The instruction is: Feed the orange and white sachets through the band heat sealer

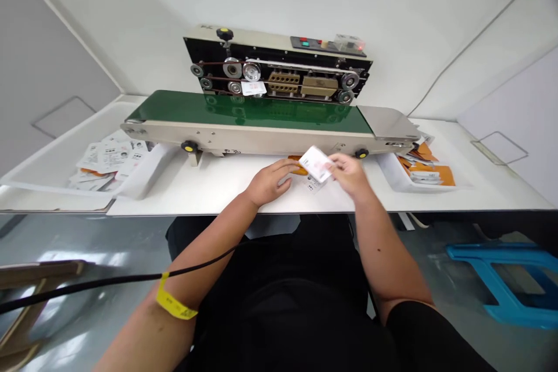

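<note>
My right hand point(351, 175) pinches a small white sachet point(315, 164) by its right edge, tilted above the table in front of the sealing machine. Beside it, my left hand point(271, 182) reaches out with its fingertips on an orange packet point(298, 166), its thumb apart from the fingers. Partly under the held sachet lies a printed packet point(312, 186) on the white tabletop. Another white sachet point(253, 88) sits in the band sealer point(283, 64), between its rollers, above the green conveyor belt point(253, 111).
A translucent bin point(150, 173) at left holds several white packets point(111, 157). At right, a white bin point(399, 181) contains orange and white packets point(429, 171). A blue stool point(501, 279) stands on the floor. A black cable point(113, 281) with a yellow tag crosses my left arm.
</note>
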The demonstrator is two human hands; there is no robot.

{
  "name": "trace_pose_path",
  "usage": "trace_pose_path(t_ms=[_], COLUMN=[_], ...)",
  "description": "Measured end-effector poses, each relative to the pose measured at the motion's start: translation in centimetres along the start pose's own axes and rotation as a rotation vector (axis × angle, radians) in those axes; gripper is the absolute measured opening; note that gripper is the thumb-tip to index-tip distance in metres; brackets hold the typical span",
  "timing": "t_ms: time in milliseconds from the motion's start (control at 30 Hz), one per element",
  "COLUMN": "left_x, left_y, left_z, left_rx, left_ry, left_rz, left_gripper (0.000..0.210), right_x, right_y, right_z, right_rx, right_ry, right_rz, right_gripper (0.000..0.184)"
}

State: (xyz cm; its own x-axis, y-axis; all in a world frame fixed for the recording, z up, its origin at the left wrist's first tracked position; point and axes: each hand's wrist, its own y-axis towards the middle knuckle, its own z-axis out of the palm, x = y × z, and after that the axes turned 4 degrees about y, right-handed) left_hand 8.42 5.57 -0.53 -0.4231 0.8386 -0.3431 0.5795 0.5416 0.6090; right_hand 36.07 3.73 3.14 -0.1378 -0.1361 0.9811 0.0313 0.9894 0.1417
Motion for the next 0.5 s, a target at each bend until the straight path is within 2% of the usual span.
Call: trace_pose_path(t_ms=[133, 200, 233, 300, 367, 500], left_x=[1.0, 1.4, 1.5, 1.5, 1.5, 1.7], left_y=[0.4, 0.5, 0.5, 0.5, 0.5, 0.5], left_z=[1.0, 1.4, 1.5, 1.6, 1.6, 1.8], left_rx=[0.183, 0.229, 0.236, 0.238, 0.236, 0.278], left_ry=[0.083, 0.111, 0.118, 0.122, 0.129, 0.16], left_rz=[-0.147, -0.181, -0.185, -0.175, -0.164, -0.172], left_gripper=[0.061, 0.063, 0.062, 0.059, 0.056, 0.056], right_x=[4.0, 5.9, 6.6, 7.6, 8.0, 7.9], right_y=[6.3, 9.3, 10.6, 12.6, 13.9, 15.7], right_z=[-5.7, -7.6, -8.1, -8.2, -7.4, -4.7], right_rx=[-0.419, -0.554, -0.589, -0.588, -0.522, -0.347], right_ry=[0.113, 0.117, 0.108, 0.1, 0.11, 0.158], right_rz=[-0.121, -0.102, -0.063, 0.044, 0.126, 0.157], right_gripper=[0.019, 0.005, 0.004, 0.011, 0.015, 0.015])
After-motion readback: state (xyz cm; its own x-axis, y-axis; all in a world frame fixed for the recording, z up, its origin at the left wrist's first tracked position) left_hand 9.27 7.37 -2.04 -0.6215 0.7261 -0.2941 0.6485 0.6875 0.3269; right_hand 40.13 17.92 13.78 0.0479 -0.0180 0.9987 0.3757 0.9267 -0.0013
